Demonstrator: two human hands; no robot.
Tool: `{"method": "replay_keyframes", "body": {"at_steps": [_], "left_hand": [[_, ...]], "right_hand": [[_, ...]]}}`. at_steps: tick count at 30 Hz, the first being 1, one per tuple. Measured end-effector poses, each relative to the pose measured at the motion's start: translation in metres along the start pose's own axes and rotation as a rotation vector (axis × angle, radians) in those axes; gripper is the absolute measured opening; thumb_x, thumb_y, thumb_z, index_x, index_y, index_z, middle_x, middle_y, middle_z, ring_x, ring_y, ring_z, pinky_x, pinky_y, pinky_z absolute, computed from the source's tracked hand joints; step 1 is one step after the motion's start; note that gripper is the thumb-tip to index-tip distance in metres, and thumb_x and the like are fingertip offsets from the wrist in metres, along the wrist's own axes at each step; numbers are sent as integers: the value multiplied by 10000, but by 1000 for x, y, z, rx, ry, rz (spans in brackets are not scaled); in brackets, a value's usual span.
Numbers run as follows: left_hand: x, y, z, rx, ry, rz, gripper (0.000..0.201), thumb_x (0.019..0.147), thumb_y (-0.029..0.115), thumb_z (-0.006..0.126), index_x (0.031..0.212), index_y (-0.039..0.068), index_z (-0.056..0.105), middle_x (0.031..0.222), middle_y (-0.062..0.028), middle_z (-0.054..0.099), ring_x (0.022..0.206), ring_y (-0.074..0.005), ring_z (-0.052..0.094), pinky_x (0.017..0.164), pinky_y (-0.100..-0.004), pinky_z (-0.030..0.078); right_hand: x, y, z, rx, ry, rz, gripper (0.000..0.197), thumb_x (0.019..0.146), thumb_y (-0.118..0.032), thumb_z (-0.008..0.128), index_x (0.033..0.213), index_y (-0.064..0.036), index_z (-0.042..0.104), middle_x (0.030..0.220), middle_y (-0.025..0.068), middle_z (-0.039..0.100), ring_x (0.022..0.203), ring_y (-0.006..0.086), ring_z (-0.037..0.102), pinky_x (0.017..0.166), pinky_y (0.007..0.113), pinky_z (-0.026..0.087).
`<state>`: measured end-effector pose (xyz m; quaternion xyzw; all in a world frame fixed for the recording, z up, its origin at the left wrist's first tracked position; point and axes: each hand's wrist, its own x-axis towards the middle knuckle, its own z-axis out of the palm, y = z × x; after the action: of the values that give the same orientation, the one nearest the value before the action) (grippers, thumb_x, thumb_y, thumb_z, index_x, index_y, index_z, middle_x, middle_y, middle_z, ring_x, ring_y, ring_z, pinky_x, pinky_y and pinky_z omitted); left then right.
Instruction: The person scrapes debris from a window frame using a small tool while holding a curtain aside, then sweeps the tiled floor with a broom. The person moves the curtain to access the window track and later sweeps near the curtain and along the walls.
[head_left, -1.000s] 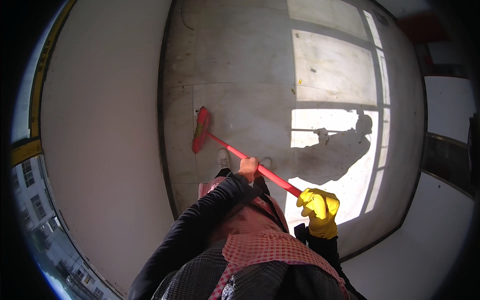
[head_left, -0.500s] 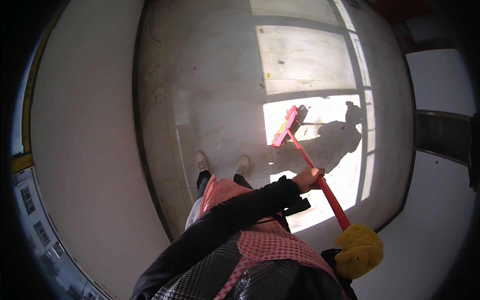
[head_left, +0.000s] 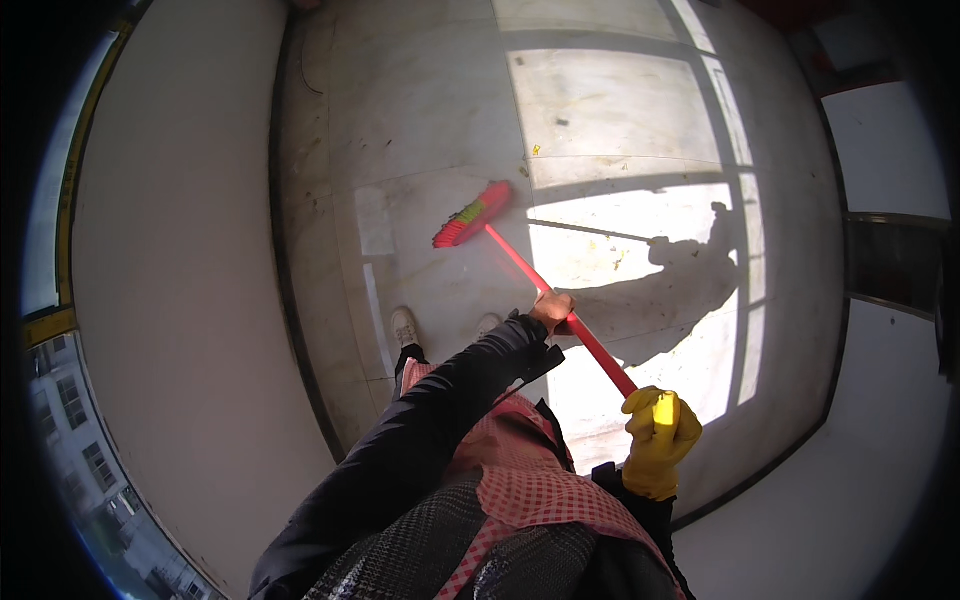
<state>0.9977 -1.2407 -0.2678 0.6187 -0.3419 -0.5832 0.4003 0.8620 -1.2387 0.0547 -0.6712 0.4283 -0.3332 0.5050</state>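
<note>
A red broom [head_left: 600, 358] slants across the view, its head out in front of my feet. My bare left hand [head_left: 553, 311] is wrapped round the middle of its handle. At the upper end, my right hand [head_left: 663, 430] in a yellow rubber glove is closed round the handle. The broom head [head_left: 472, 215] has red bristles with a yellow-green patch and looks slightly blurred. It is over the shaded tile, left of the sunlit area; I cannot tell if it touches the floor. Scattered bits of debris [head_left: 617, 262] lie on the sunlit floor.
Pale tiles [head_left: 420, 120] cover the floor, with small yellow scraps [head_left: 536, 150] farther off. A white wall [head_left: 180, 240] runs along the left, another low wall [head_left: 885, 360] along the right. My shoes [head_left: 403, 325] stand near the lower middle; my shadow [head_left: 690, 280] falls to the right.
The broom head has swung left and away from the sunlit patch onto the shaded tile. Both my hands have moved left with the handle, and the gloved right hand has risen in the view.
</note>
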Motion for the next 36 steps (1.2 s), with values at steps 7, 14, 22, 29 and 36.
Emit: {"method": "replay_keyframes", "body": {"at_steps": [7, 14, 22, 29, 36], "left_hand": [[-1, 128, 82, -986, -222, -324, 162, 904, 148, 632, 827, 6, 619, 821, -89, 655, 720, -179, 667, 658, -330, 596], [-61, 133, 9, -1188, 259, -333, 134, 911, 131, 610, 888, 0, 607, 776, -93, 632, 652, -189, 647, 587, -366, 568], [-202, 6, -129, -1332, 1040, -380, 192, 884, 152, 611, 915, -37, 600, 828, -143, 654, 714, -270, 673, 682, -429, 614], [-301, -101, -152, -1792, 1458, -307, 121, 916, 138, 572, 958, 38, 519, 839, -93, 587, 776, -242, 634, 739, -443, 575], [-320, -104, -251, -1753, 1581, -249, 106, 906, 112, 556, 925, 19, 510, 852, -86, 541, 762, -219, 596, 711, -435, 584]], "right_hand": [[4, -77, -16, -295, -215, -376, 222, 751, -2, 554, 536, -37, 513, 524, 76, 521, 499, 215, 543, 534, 315, 469], [18, -84, -23, -72, -199, -481, 302, 869, 56, 463, 606, -55, 365, 522, 45, 364, 424, 185, 414, 430, 314, 408], [57, -24, 132, 337, -816, -40, 487, 1056, -187, 402, 589, -49, 410, 491, 55, 440, 432, 193, 433, 539, 364, 443], [38, -27, 307, 348, -1398, 415, 492, 1038, -293, 529, 644, 1, 565, 613, 58, 599, 563, 137, 548, 552, 280, 407], [46, -65, 408, 428, -1417, 250, 493, 1055, -160, 466, 576, -46, 456, 500, 68, 499, 472, 196, 460, 528, 349, 412]]}}
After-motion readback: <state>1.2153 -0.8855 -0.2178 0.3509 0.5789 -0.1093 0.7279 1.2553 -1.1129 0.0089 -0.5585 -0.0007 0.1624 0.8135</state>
